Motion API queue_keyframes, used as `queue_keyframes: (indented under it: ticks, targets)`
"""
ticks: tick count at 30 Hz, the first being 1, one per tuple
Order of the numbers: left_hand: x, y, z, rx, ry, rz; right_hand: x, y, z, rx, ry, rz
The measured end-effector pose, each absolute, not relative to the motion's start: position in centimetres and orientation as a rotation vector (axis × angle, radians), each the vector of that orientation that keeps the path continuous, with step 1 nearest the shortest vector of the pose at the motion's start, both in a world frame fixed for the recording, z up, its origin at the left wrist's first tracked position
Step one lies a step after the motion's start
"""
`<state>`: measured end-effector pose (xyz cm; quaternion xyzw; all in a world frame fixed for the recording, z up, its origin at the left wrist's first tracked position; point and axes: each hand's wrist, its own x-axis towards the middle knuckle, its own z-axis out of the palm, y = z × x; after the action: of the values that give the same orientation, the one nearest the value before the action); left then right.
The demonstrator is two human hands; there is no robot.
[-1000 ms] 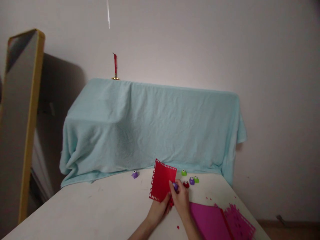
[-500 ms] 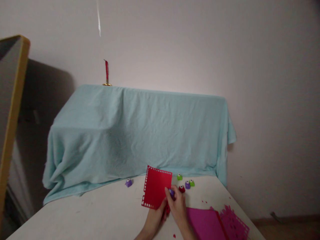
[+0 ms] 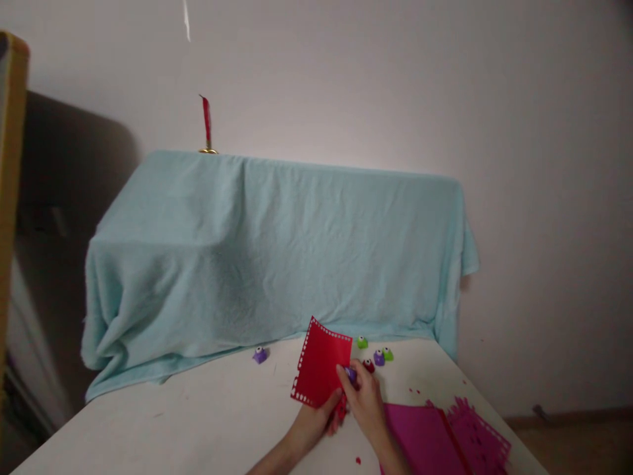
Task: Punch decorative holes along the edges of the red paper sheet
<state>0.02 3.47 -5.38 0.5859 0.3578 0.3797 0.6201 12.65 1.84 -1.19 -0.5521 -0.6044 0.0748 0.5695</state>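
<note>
A red sheet of paper (image 3: 322, 361) is tilted up above the table, with small holes punched along its left, top and bottom edges. My left hand (image 3: 314, 417) pinches the paper at its lower right corner, thumb on the front. Small red bits (image 3: 341, 406) show by that hand's fingers. My right hand (image 3: 366, 401) is closed around a small purple paper punch (image 3: 351, 374) at the sheet's right edge. Fingers hide most of the punch, so whether it is pressed cannot be seen.
Behind my hands stand a purple punch (image 3: 260, 355), another purple punch (image 3: 378, 357), a dark red punch (image 3: 368, 365) and green punches (image 3: 362, 342). Magenta paper (image 3: 418, 435) and a punched magenta sheet (image 3: 477, 437) lie right. A light blue cloth (image 3: 297, 244) hangs behind the white table (image 3: 198, 415).
The view has shifted slightly. The red paper has turned and leans more to the right, its top edge slanting and slightly curved. Both hands keep their holds.
</note>
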Motion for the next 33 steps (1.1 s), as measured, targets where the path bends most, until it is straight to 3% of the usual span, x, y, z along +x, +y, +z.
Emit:
queue_keyframes:
  ticks: [19,33]
  targets:
    - [-0.7,2.5,-3.0,1.459,0.788,0.81,12.9,1.4,-0.6,-1.393,-1.533,0.233]
    - [-0.6,3.3,-4.6,1.366,0.742,0.821,13.1,1.3,-0.3,-1.391,-1.55,0.216]
